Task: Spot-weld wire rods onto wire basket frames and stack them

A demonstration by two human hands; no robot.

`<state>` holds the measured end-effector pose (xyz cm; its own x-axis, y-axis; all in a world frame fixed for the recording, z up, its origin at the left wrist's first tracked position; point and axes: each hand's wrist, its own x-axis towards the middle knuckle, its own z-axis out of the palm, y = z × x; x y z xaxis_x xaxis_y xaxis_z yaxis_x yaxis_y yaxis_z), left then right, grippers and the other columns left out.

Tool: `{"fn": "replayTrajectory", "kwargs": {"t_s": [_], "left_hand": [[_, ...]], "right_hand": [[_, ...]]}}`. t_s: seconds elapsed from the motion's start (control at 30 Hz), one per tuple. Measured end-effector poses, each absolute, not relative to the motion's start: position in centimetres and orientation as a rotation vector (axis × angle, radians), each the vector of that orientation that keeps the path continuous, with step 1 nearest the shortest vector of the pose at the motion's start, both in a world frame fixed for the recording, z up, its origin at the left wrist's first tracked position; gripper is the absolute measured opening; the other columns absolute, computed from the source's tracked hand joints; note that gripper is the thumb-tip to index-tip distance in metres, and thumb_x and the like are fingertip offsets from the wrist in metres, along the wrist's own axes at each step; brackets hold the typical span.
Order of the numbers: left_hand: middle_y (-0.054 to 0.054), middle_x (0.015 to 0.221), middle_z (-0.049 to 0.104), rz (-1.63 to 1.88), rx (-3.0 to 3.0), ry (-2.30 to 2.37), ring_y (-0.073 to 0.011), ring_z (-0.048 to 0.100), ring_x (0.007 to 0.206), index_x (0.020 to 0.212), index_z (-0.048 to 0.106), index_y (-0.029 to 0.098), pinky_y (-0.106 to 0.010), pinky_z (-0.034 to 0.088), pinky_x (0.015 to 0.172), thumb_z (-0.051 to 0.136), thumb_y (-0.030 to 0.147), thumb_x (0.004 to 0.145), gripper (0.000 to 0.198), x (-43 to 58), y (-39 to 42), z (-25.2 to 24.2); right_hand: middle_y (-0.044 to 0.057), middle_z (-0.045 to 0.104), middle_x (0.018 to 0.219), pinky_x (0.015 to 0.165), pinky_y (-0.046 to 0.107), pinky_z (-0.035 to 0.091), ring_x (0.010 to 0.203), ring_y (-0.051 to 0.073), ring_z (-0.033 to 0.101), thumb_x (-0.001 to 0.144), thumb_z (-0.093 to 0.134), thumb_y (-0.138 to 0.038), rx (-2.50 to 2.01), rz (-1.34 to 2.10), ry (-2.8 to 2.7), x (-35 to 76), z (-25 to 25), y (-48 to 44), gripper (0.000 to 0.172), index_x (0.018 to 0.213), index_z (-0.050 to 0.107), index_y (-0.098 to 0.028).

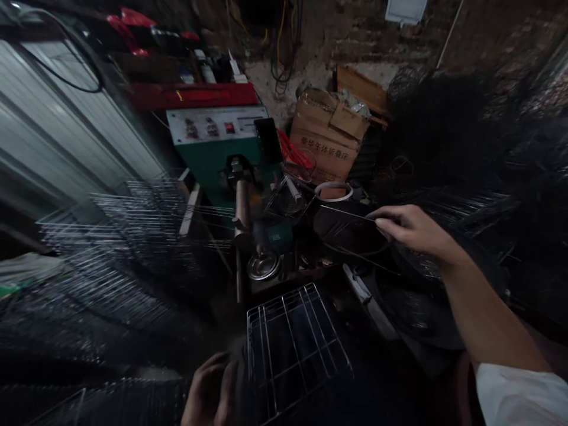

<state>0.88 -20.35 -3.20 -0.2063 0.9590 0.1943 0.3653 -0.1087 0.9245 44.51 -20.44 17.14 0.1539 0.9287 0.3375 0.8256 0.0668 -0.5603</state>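
A wire rack (286,316) of thin metal bars lies tilted at the lower middle, over my lap. Just left of it is my left hand (212,387), its fingers bent and close together; what they hold, if anything, is too dark to make out. To the right, my right hand (406,228) pinches one end of a thin metal rod (348,213) between thumb and fingers. The rod points left above a dark round container (346,234).
A green machine (208,160) with a cylindrical arm (242,207) stands ahead. Stacked wire racks (128,236) fill the left. A metal dish (263,266) sits near the machine, and a cardboard box (326,136) stands by the wall.
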Motion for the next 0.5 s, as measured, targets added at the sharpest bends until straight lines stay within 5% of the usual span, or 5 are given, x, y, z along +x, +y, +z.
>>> {"fn": "replayTrajectory", "kwargs": {"t_s": [0.07, 0.17, 0.23, 0.37, 0.5], "left_hand": [[-0.008, 0.124, 0.063, 1.358, 1.418, 1.345, -0.0279, 0.064, 0.110, 0.105, 0.058, 0.023, -0.037, 0.054, 0.092, 0.072, 0.056, 0.078, 0.045, 3.0, -20.6, -0.6], [-0.013, 0.145, 0.049, 1.370, 1.400, 0.937, -0.0285, 0.064, 0.114, 0.146, 0.033, 0.029, -0.041, 0.057, 0.091, 0.059, 0.069, 0.082, 0.079, 6.4, -21.2, 2.9], [-0.013, 0.143, 0.052, 1.385, 1.343, 0.890, -0.0227, 0.069, 0.099, 0.154, 0.021, 0.031, -0.038, 0.059, 0.084, 0.056, 0.063, 0.088, 0.081, 7.6, -21.5, 4.2], [-0.007, 0.116, 0.069, 1.405, 1.217, 1.325, -0.0154, 0.069, 0.076, 0.151, 0.037, 0.026, -0.030, 0.059, 0.073, 0.060, 0.047, 0.092, 0.067, 5.8, -21.0, 3.2], [-0.010, 0.135, 0.065, 1.198, 1.391, 1.480, -0.0277, 0.059, 0.127, 0.139, 0.056, 0.016, -0.040, 0.045, 0.111, 0.060, 0.045, 0.091, 0.056, 2.3, -19.3, -0.5]], "right_hand": [[0.001, 0.063, 0.063, 0.052, 0.027, 0.048, 0.054, 0.014, 0.058, 0.092, 0.060, -0.039, -1.500, 0.381, -1.521, 41.8, 18.7, -22.4, 0.030, 0.114, 0.074, -0.023], [-0.004, 0.049, 0.052, 0.037, 0.019, 0.032, 0.041, 0.008, 0.043, 0.088, 0.067, -0.040, -1.245, 0.616, -1.213, 37.9, 17.3, -23.1, 0.030, 0.110, 0.073, -0.022], [-0.006, 0.048, 0.051, 0.032, 0.017, 0.026, 0.037, 0.006, 0.038, 0.086, 0.068, -0.042, -1.218, 0.797, -1.072, 35.7, 14.0, -22.9, 0.031, 0.109, 0.070, -0.022], [-0.001, 0.063, 0.066, 0.035, 0.021, 0.040, 0.045, 0.012, 0.055, 0.087, 0.064, -0.050, -1.414, 1.015, -1.087, 32.5, 5.1, -23.3, 0.039, 0.113, 0.062, -0.022], [-0.001, 0.060, 0.065, 0.044, 0.028, 0.051, 0.050, 0.016, 0.061, 0.090, 0.059, -0.052, -1.598, 0.979, -1.260, 31.4, -1.1, -24.7, 0.033, 0.102, 0.063, -0.022]]}}
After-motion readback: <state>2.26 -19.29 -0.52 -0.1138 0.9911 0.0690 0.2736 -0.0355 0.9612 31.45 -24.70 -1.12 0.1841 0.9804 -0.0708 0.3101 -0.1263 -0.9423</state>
